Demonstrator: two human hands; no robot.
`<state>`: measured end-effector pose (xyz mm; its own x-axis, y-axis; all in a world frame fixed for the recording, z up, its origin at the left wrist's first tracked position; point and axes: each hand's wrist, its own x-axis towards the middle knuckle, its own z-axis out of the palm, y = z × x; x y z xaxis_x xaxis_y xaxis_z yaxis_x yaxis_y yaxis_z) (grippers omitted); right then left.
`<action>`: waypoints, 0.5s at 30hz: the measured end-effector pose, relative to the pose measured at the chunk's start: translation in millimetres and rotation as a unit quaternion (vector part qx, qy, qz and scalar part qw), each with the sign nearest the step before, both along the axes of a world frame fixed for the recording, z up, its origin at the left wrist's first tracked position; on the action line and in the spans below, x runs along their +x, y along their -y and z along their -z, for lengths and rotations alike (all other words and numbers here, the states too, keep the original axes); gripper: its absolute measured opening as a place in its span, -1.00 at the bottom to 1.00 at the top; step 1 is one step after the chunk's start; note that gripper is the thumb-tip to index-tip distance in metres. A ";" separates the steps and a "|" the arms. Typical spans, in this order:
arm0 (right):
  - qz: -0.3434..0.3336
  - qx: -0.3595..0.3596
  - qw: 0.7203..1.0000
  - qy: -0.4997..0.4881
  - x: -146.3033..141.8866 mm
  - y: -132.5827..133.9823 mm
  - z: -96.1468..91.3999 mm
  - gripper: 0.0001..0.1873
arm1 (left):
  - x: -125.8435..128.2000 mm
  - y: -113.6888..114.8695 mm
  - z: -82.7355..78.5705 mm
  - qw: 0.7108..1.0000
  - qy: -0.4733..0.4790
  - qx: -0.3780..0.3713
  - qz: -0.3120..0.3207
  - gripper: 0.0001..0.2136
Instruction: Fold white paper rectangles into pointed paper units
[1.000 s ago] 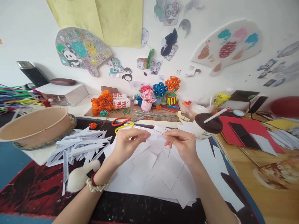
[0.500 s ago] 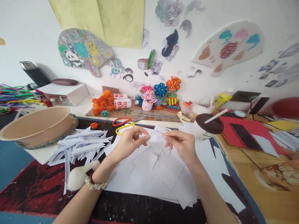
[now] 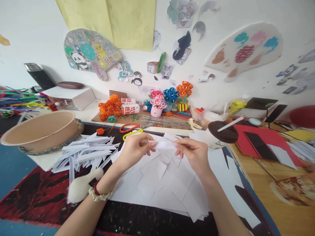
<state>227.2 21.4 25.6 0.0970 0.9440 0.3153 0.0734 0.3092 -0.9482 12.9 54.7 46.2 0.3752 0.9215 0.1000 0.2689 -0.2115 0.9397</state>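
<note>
Between my two hands a small white paper strip (image 3: 165, 145) is held level above a spread of loose white paper pieces (image 3: 173, 183). My left hand (image 3: 139, 147) pinches its left end with thumb and fingers. At the other end my right hand (image 3: 192, 150) pinches it the same way. To the left lies a heap of folded white paper strips (image 3: 90, 151). A fluffy white pompom (image 3: 82, 188) hangs by my left wrist, next to a cream scrunchie (image 3: 99, 195).
Scissors (image 3: 130, 129) with red and yellow handles lie just beyond my left hand. A beige basin (image 3: 39, 131) stands at left, a brown-lidded cup (image 3: 222, 132) at right. Pipe-cleaner flowers (image 3: 157, 101) line the back. A dark phone (image 3: 261, 146) rests on red paper.
Both hands keep their pinch on the paper strip, which has tilted slightly. The whole view has shifted a little, so the surroundings appear further right.
</note>
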 end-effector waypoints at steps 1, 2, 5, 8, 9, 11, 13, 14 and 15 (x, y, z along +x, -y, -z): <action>0.000 0.001 1.000 0.002 0.0 0.0 0.5 -0.89 | -1.0 -0.1 -1.0 0.999 -0.029 0.024 0.001 -0.82; -0.001 0.001 1.000 0.005 -0.1 -0.1 0.9 -0.89 | -2.1 -0.4 -1.7 0.997 -0.063 0.051 0.004 -0.82; -0.002 0.006 1.000 0.023 -1.2 0.0 2.3 -0.89 | -5.6 -1.9 -1.7 0.979 -0.153 0.133 0.012 -0.84; -0.009 0.012 0.999 0.045 -3.5 0.7 3.4 -0.89 | -5.8 -1.7 1.6 0.969 -0.172 0.178 0.014 -0.82; -0.013 0.015 0.999 0.050 -4.4 1.1 3.5 -0.88 | -4.8 -1.0 2.7 0.969 -0.165 0.183 0.013 -0.81; -0.021 0.018 0.998 0.057 -6.3 2.1 3.3 -0.88 | -1.6 1.2 3.8 0.974 -0.144 0.174 0.010 -0.80; -0.028 0.022 0.998 0.059 -7.8 3.0 2.6 -0.88 | 2.3 3.6 3.0 0.981 -0.122 0.152 0.014 -0.83; -0.031 0.022 0.997 0.060 -8.3 3.3 2.3 -0.88 | 4.2 4.6 2.2 0.984 -0.112 0.139 0.019 -0.86; -0.033 0.023 0.997 0.061 -8.7 3.6 2.0 -0.89 | 5.8 5.4 1.4 0.986 -0.102 0.127 0.025 -0.87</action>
<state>218.6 17.8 23.6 -0.0069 0.9313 0.3641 0.1659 0.3601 -0.9180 18.6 49.3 44.9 0.4557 0.8562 0.2433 0.4299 -0.4510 0.7822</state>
